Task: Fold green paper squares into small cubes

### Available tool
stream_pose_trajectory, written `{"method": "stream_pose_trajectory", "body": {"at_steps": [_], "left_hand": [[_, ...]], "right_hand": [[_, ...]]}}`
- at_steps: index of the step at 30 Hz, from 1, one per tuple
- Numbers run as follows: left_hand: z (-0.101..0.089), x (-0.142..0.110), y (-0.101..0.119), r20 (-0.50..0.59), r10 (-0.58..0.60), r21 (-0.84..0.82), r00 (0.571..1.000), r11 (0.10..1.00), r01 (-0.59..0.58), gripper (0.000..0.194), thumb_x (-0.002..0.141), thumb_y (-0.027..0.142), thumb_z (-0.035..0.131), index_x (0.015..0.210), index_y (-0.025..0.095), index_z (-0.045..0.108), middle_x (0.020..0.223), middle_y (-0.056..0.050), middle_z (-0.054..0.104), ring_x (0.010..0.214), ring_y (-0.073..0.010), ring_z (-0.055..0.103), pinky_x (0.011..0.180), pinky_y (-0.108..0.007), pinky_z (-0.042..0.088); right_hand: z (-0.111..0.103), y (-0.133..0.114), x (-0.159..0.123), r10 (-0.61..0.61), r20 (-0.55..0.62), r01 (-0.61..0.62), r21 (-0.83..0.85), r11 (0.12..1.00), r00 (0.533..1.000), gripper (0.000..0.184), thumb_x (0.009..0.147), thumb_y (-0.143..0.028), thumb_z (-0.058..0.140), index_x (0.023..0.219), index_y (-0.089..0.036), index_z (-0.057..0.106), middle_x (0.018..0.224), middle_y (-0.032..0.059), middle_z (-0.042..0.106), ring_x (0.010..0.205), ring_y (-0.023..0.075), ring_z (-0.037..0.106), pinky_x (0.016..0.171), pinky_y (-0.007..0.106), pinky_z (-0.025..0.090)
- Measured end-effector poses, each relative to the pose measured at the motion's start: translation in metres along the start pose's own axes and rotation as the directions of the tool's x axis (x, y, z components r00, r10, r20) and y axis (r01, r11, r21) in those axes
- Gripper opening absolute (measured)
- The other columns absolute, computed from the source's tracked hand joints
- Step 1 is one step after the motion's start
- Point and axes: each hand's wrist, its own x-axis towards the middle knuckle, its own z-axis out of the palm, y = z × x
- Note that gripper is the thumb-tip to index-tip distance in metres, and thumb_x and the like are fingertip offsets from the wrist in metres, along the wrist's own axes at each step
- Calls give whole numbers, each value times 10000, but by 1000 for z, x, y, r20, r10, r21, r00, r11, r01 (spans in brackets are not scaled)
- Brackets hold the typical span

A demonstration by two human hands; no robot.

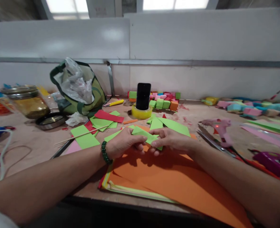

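Observation:
My left hand (123,142) and my right hand (170,139) meet over the middle of the table, both pinching a small folded piece of green paper (146,135). A green bead bracelet (105,152) circles my left wrist. Beneath the hands lies a stack of large paper sheets with an orange sheet (168,180) on top. More green paper pieces (175,126) and a red strip (109,116) lie just beyond the hands.
A black phone (143,96) stands in a yellow tape roll (141,113). Coloured paper cubes (162,101) sit behind it. A pink glue gun (219,126) and scissors (211,141) lie to the right. At the left stand a glass jar (28,101) and a green bag (80,88).

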Motion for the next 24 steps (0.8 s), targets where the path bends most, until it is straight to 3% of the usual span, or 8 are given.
{"method": "stream_pose_trajectory", "body": {"at_steps": [7,15,20,24], "left_hand": [[4,-2,2,-26,-16,13,1000,1000,16,224,711,293,701,621,108,613,492,-1,595,446,-102,588,461,-176,428],[3,-1,1,-41,-12,2,999,1000,12,232,710,305,697,610,113,612,486,-1,594,445,-103,579,486,-193,449],[-1,0,-3,91,-104,51,990,994,100,250,723,355,674,647,123,622,537,-14,618,485,-116,592,490,-198,455],[-2,0,-1,58,29,207,998,978,-40,294,720,405,682,638,130,623,543,23,550,486,-70,477,444,-160,358]], "right_hand": [[0,-3,-2,4,-22,-4,3,1000,1000,792,676,-240,804,1332,-109,381,720,54,738,589,130,683,565,200,555],[-2,-8,-3,18,42,-17,-32,999,999,525,684,-270,792,1133,-128,561,711,41,732,531,101,659,501,162,520],[-4,-10,-7,55,60,-48,-122,991,997,608,674,-279,793,1192,-119,518,701,45,729,536,120,667,538,202,539],[-2,-12,-13,99,117,-67,-248,967,988,630,674,-318,783,1213,-135,513,691,35,722,535,139,671,547,226,536]]}}
